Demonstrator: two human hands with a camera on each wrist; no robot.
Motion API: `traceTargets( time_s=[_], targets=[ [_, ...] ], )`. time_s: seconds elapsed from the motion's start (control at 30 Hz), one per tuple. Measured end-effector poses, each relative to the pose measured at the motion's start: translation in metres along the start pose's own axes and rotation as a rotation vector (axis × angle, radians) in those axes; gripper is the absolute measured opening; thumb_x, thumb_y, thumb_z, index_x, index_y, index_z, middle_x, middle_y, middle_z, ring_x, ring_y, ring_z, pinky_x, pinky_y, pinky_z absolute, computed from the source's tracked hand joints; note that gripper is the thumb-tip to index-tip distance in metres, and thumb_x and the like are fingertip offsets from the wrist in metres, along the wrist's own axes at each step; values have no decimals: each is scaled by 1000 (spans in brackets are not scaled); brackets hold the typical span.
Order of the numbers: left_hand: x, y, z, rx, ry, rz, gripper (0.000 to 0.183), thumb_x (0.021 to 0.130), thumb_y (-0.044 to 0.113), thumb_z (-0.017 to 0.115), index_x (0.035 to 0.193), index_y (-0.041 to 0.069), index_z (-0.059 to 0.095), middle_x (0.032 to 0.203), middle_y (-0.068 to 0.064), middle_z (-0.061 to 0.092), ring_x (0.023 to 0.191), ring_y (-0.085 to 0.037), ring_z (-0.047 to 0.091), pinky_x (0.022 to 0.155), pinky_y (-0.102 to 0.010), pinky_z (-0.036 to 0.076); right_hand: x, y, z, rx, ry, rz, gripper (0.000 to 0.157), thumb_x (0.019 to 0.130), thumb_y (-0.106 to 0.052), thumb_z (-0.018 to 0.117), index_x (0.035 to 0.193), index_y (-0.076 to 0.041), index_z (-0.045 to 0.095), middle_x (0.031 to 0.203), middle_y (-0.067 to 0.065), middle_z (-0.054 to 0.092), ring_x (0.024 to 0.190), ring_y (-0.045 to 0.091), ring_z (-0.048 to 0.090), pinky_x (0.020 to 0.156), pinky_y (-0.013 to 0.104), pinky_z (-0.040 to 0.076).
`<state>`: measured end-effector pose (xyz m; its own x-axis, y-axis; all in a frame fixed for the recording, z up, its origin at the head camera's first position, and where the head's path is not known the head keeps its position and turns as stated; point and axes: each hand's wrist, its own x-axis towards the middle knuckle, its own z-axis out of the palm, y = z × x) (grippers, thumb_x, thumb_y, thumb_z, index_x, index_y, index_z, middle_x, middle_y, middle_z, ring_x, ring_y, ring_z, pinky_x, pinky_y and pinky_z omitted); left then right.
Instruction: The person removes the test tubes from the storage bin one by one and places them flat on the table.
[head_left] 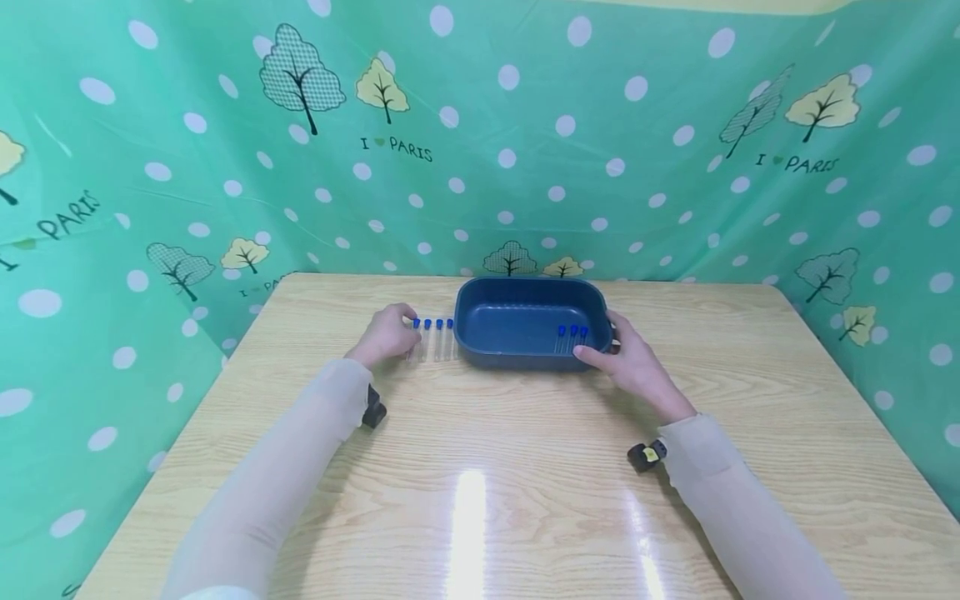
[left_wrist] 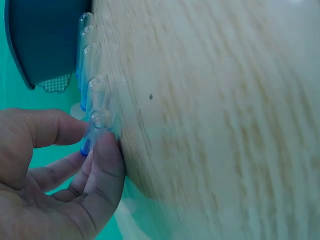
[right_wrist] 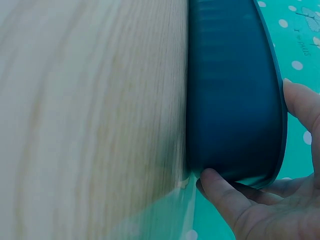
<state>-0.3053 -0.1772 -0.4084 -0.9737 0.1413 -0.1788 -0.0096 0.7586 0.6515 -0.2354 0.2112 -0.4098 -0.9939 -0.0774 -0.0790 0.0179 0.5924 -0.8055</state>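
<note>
My left hand [head_left: 390,335] is at the left end of a row of clear test tubes with blue caps [head_left: 438,325], lying on the table. Between its thumb and fingers it pinches the nearest test tube [left_wrist: 101,119]. The other tubes [left_wrist: 90,62] lie side by side, reaching to the wall of a dark blue plastic basin [head_left: 517,362]. Inside the basin, toward its right end, are three blue-capped tubes [head_left: 573,332]. My right hand [head_left: 633,362] grips the basin's right end, thumb over the front rim and fingers around the outside, as the right wrist view shows the basin wall [right_wrist: 235,100] close up.
The wood-grain table [head_left: 517,450] extends around the basin and toward me. Behind it hangs a green cloth [head_left: 480,200] with white dots and printed trees, close to the table's far edge. A dark camera is strapped at each wrist.
</note>
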Motion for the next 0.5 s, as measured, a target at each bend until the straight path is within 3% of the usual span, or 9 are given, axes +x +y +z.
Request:
traceTargets(
  time_s=[0.27, 0.5],
  targets=[
    [5, -4, 2, -5, -8, -17, 48, 89, 10, 58, 133, -2, 43, 67, -10, 63, 56, -19, 60, 60, -29, 49, -1, -2, 1, 1, 0, 0, 95, 87, -44, 66, 154, -12, 7, 151, 25, 25, 128, 45, 41, 97, 53, 42],
    [6, -4, 3, -14, -7, -23, 48, 88, 9, 56, 133, -2, 43, 66, -9, 63, 55, -19, 59, 58, -29, 47, -2, -1, 0, 2, 0, -2, 99, 85, -51, 65, 154, -13, 6, 151, 25, 26, 128, 44, 42, 96, 53, 43]
  ],
)
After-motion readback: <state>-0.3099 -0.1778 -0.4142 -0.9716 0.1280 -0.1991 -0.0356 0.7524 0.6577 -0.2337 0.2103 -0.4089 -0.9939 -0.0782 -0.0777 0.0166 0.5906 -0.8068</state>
